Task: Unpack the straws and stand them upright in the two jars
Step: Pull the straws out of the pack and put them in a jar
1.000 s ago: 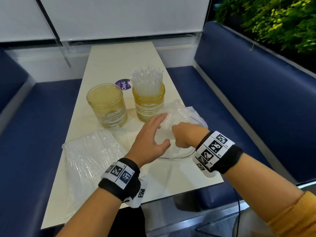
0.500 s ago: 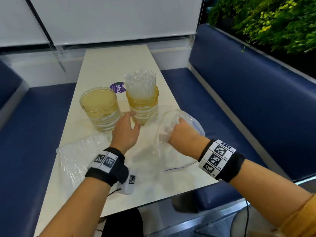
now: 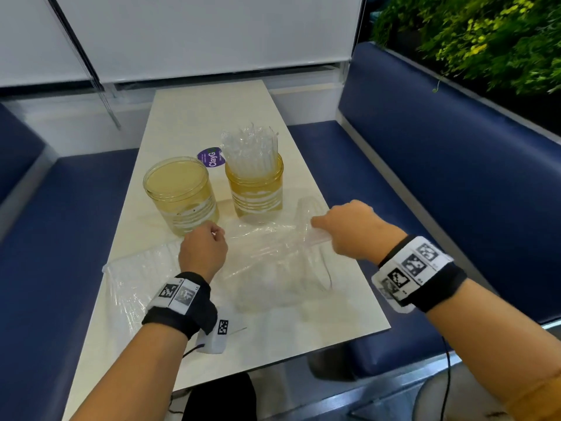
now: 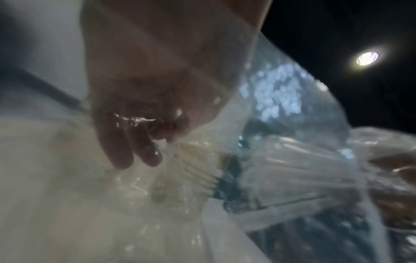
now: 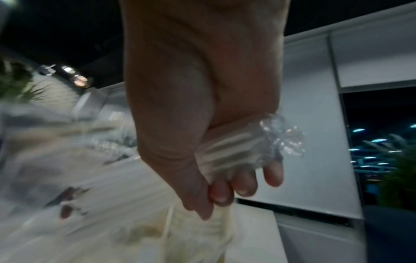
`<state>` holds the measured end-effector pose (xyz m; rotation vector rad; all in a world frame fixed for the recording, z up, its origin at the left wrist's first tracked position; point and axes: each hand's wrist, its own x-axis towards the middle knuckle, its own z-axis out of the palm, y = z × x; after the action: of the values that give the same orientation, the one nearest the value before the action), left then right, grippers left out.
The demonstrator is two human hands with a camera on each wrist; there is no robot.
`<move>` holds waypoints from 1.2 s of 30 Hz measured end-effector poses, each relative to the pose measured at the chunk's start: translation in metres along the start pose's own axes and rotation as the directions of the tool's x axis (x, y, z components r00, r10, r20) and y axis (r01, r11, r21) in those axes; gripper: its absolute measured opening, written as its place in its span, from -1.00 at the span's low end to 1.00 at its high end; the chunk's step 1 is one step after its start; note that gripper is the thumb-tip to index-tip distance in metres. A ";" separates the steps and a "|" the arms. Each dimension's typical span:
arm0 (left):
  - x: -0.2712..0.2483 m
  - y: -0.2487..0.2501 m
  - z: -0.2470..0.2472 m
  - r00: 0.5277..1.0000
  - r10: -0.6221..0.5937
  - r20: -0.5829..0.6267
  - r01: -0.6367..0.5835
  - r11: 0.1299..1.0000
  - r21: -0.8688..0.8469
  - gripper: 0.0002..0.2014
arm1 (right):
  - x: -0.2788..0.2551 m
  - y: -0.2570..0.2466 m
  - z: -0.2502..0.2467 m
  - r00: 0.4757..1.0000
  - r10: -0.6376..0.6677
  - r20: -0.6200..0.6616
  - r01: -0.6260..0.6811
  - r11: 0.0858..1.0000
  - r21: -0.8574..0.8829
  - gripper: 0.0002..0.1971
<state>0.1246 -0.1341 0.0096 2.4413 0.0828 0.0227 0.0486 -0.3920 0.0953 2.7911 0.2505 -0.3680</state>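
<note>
Head view: a clear bag (image 3: 273,268) lies on the pale table (image 3: 194,117) between both hands, its long axis running left to right. The right hand (image 3: 349,229) is clenched round a bundle of straws (image 3: 315,238) at the bag's right end, the straws lying roughly level and pointing left into the bag. The left hand (image 3: 203,250) pinches the bag's left end, fingers curled. Behind them stand two amber jars: the left jar (image 3: 180,192) holds nothing, the right jar (image 3: 255,189) holds straws standing upright. A second pack (image 3: 133,275) lies flat at the table's left edge. Blue benches (image 3: 425,165) flank the table, with white blinds (image 3: 197,34) behind and green plants (image 3: 485,38) at upper right.

Left wrist view (blurred): fingers (image 4: 126,142) show through the plastic film, curled onto it, with straws fanning off to the right.

Right wrist view: only here do the straw ends (image 5: 236,149) show, wrapped in crinkled film and jutting past the closed fingers (image 5: 245,185).
</note>
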 end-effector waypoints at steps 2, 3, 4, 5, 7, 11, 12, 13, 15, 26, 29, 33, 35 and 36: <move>-0.001 -0.004 -0.005 0.999 -0.022 -0.050 0.025 0.998 0.052 -0.85 | -0.003 0.022 -0.003 0.996 0.078 0.041 -0.078 0.997 0.004 -0.64; -0.001 -0.005 -0.007 0.997 -0.029 -0.070 0.034 0.997 0.070 -0.84 | -0.005 0.034 -0.006 0.991 0.120 0.055 -0.121 0.993 0.013 -0.71; -0.001 -0.006 -0.007 0.996 -0.036 -0.082 0.043 0.995 0.088 -0.84 | -0.007 0.046 -0.009 0.985 0.163 0.062 -0.166 0.985 0.039 -0.77; -0.002 -0.006 -0.008 0.995 -0.037 -0.090 0.047 0.993 0.105 -0.84 | -0.008 0.059 -0.013 0.978 0.203 0.054 -0.208 0.974 0.088 -0.82; -0.004 -0.005 -0.007 0.994 -0.032 -0.105 0.049 0.986 0.157 -0.82 | -0.006 0.080 -0.020 0.960 0.280 0.030 -0.280 0.939 0.201 -0.87; -0.002 0.000 -0.009 0.996 -0.018 -0.092 0.045 0.950 0.308 -0.77 | 0.012 0.089 -0.035 0.928 0.355 -0.115 -0.264 0.842 0.470 -0.85; -0.001 0.001 -0.011 0.997 -0.004 -0.082 0.032 0.937 0.347 -0.76 | 0.017 0.083 -0.039 0.927 0.344 -0.151 -0.212 0.811 0.546 -0.83; -0.001 0.006 -0.014 0.996 0.025 -0.082 0.009 0.922 0.387 -0.73 | 0.023 0.074 -0.044 0.930 0.321 -0.181 -0.148 0.776 0.613 -0.83; -0.002 0.020 -0.022 0.979 0.145 -0.142 -0.069 0.897 0.437 -0.66 | 0.034 0.051 -0.051 0.933 0.269 -0.239 -0.018 0.697 0.717 -0.85; 0.017 0.136 -0.050 0.921 0.380 -0.082 -0.341 0.689 -0.639 -0.68 | 0.067 -0.047 -0.062 0.911 0.111 -0.398 0.358 0.269 0.894 -0.37; 0.024 0.138 -0.048 0.935 0.342 -0.098 -0.312 0.655 -0.689 -0.67 | 0.058 -0.031 -0.071 0.951 0.019 -0.310 0.260 0.496 0.828 -0.30; 0.034 0.137 -0.053 0.915 0.382 -0.127 -0.353 0.611 -0.708 -0.74 | 0.049 0.008 -0.095 0.909 0.181 -0.377 0.265 0.446 0.855 -0.28; 0.036 0.145 -0.049 0.877 0.463 -0.128 -0.430 0.640 -0.637 -0.71 | 0.053 0.010 -0.109 0.865 0.258 -0.431 0.379 0.227 0.897 -0.39; 0.036 0.150 -0.046 0.854 0.505 -0.124 -0.474 0.658 -0.585 -0.71 | 0.058 0.005 -0.116 0.857 0.271 -0.438 0.419 0.126 0.899 -0.46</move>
<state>0.1664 -0.2166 0.1414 1.7486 -0.5433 0.2009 0.1307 -0.3513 0.1872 4.2883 0.3636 0.5180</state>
